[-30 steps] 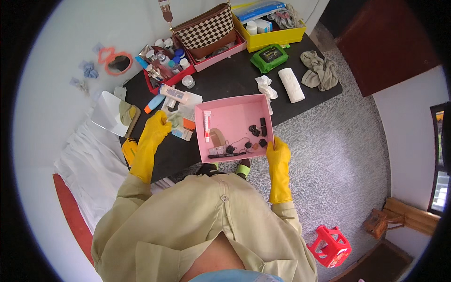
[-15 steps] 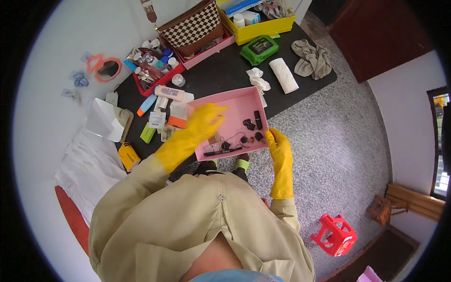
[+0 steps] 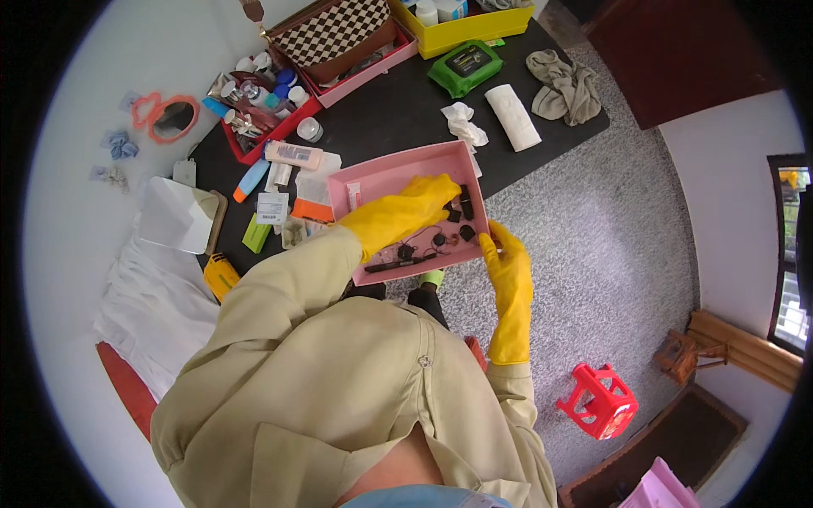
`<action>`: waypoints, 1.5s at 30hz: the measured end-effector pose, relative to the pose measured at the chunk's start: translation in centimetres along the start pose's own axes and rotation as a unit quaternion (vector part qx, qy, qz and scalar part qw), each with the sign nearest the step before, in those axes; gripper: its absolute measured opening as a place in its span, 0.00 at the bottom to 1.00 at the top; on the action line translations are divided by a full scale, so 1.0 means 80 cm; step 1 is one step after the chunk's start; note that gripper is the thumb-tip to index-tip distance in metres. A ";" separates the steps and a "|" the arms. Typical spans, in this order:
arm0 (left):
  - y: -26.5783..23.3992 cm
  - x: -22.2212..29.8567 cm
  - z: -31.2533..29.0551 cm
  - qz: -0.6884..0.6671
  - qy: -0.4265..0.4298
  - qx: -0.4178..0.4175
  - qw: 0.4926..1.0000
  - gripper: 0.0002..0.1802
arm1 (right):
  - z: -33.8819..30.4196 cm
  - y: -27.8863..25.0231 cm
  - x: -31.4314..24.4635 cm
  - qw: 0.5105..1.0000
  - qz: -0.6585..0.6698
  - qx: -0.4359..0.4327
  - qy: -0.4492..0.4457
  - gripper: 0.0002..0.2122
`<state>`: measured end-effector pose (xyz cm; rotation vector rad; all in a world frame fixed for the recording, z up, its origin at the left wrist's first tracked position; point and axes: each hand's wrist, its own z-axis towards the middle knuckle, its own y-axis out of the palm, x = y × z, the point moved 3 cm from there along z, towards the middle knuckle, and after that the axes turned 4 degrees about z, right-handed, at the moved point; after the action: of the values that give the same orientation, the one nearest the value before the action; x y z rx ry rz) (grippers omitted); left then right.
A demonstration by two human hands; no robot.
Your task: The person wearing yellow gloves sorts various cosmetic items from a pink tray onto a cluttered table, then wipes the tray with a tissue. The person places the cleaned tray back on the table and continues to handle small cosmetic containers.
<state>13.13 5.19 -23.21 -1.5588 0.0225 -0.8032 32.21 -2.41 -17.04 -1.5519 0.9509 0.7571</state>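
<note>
— Looking down from your head camera, where's the box, and why that grip?

— The shallow pink box [image 3: 394, 172] is mid-frame, its lower-right corner out past the black table [image 3: 389, 123], over grey carpet [image 3: 567, 212]. I suppose that's why my right hand [image 3: 506, 262] has thumb and fingers clamped on that corner: to steady the overhang.

— And your left?

— My left hand [image 3: 415, 210] reaches in, fingers drawn together, tips beside a small black cable [image 3: 455, 214]. Whether they have hold of it, I can't tell; the glove hides it.

— Count what's inside.

— One white tube [image 3: 353, 195], one black cylinder [image 3: 467, 201], one black pen-like stick [image 3: 400, 265]. The tangled wires [image 3: 406, 251] I can't count.

— And around?

— Three more boxes across the top, likely pushed back out of my way: one red carton [image 3: 279, 134] of bottles, one pink bin [image 3: 373, 74] under one checkered handbag [image 3: 334, 38], one yellow bin [image 3: 461, 34]. Upper right, one green wipes pack [image 3: 466, 68], one paper-towel roll [image 3: 513, 118], one grey cloth [image 3: 566, 89].
</note>
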 end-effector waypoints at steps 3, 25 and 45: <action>-0.025 0.002 -0.003 -0.063 -0.045 -0.088 0.993 0.14 | 0.001 0.004 0.008 1.000 0.005 -0.010 0.015 0.14; -0.035 0.030 -0.099 0.191 0.169 -0.224 0.941 0.08 | 0.004 0.006 0.015 1.000 -0.007 0.020 -0.002 0.13; 0.020 0.004 -0.103 0.131 0.266 -0.198 0.934 0.10 | 0.019 0.012 0.022 0.997 -0.039 0.054 -0.045 0.14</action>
<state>10.01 -2.41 -24.99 -1.6175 0.8172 -1.0236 32.24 -1.30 -19.26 -1.4408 0.8473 0.7033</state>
